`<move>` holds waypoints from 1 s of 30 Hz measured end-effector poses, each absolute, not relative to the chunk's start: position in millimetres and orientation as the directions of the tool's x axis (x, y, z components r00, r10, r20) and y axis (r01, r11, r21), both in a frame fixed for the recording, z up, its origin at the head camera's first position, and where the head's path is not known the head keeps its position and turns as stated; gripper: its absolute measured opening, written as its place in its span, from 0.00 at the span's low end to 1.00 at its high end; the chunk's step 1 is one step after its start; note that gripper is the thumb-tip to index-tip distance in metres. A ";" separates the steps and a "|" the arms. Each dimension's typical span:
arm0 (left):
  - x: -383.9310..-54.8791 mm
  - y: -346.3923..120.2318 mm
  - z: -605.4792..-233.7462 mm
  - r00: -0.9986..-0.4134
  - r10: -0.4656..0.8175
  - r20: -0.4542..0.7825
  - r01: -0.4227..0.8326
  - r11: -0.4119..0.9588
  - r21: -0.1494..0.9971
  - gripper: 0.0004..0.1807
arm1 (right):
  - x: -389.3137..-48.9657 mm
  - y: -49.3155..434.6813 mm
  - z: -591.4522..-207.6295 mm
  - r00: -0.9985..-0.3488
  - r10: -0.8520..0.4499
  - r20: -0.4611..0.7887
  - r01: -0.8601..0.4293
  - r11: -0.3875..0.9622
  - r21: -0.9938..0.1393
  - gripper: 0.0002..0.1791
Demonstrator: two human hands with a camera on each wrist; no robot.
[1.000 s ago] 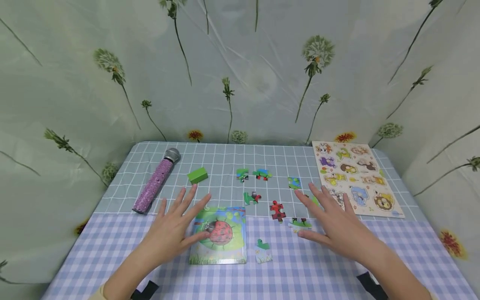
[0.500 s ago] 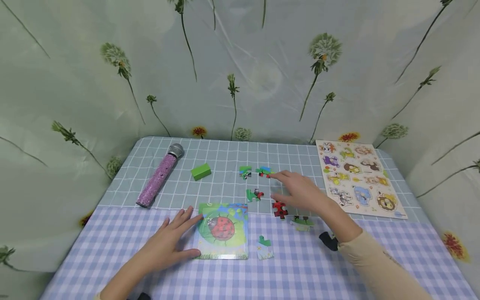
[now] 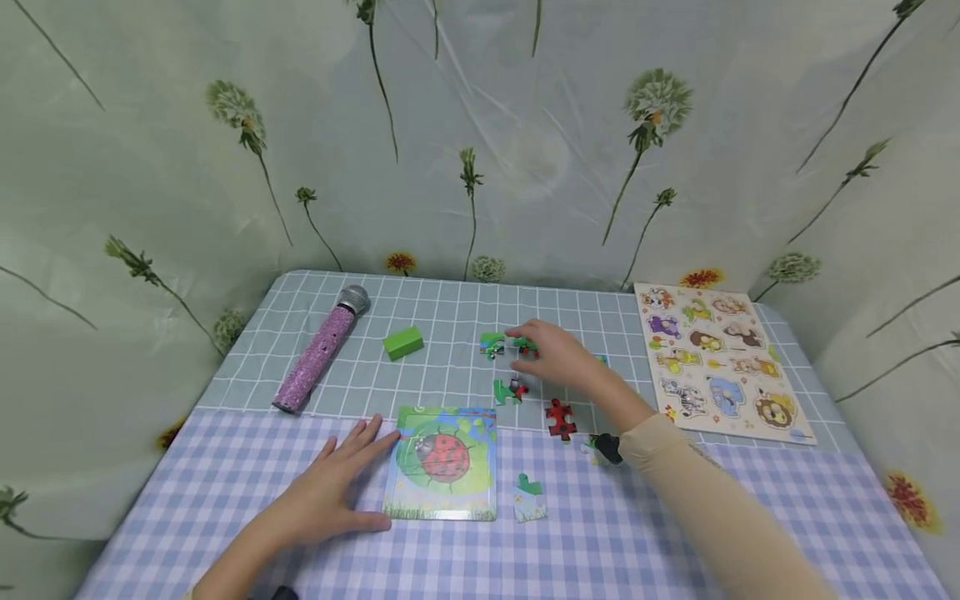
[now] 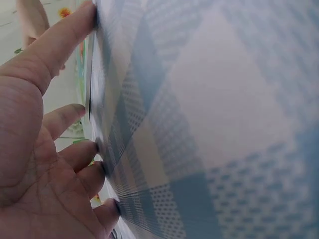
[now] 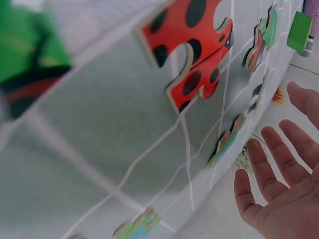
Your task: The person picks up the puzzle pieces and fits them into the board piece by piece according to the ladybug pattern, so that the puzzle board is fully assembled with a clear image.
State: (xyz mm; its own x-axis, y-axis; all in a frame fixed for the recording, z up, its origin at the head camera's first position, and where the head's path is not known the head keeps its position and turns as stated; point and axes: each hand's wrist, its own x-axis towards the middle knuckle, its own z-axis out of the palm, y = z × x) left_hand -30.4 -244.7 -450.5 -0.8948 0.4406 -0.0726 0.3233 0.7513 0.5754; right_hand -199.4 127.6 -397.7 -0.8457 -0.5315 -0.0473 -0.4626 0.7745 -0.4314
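My left hand lies on the checked cloth with its fingers spread. Its index fingertip and thumb are at the left edge of a square board with a ladybug picture; in the left wrist view the fingertips of this hand meet the cloth. My right hand reaches over loose jigsaw pieces at the back, its fingers extended and holding nothing. Right at its fingertips is a green, blue and red piece. A green piece sits just left of it. A red spotted piece lies below the right hand.
Nearer me is a grey-green jigsaw piece; another with green and red lies farther back. A glittery pink microphone and a green block lie at left. An animal peg puzzle board lies at back right.
My right hand has moved left and away from me, from above the right side to the back jigsaw pieces. My left hand has come down to the ladybug board's left edge.
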 end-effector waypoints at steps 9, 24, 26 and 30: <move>-31.7 -243.9 -445.3 -0.897 0.434 -0.081 0.293 0.723 0.626 0.61 | -220.9 112.5 -405.7 -0.837 -0.539 -0.092 -0.431 0.754 -0.496 0.31; -31.8 -244.2 -449.8 -0.902 0.425 -0.079 0.277 0.707 0.650 0.51 | -238.3 101.9 -416.3 -0.848 -0.506 -0.160 -0.363 0.773 -0.521 0.30; -31.7 -243.7 -448.9 -0.903 0.422 -0.082 0.275 0.713 0.645 0.52 | -240.0 101.7 -418.1 -0.849 -0.504 -0.158 -0.361 0.773 -0.522 0.30; -31.4 -243.2 -447.7 -0.904 0.418 -0.092 0.269 0.721 0.639 0.52 | -242.5 101.7 -421.0 -0.851 -0.503 -0.150 -0.360 0.768 -0.530 0.29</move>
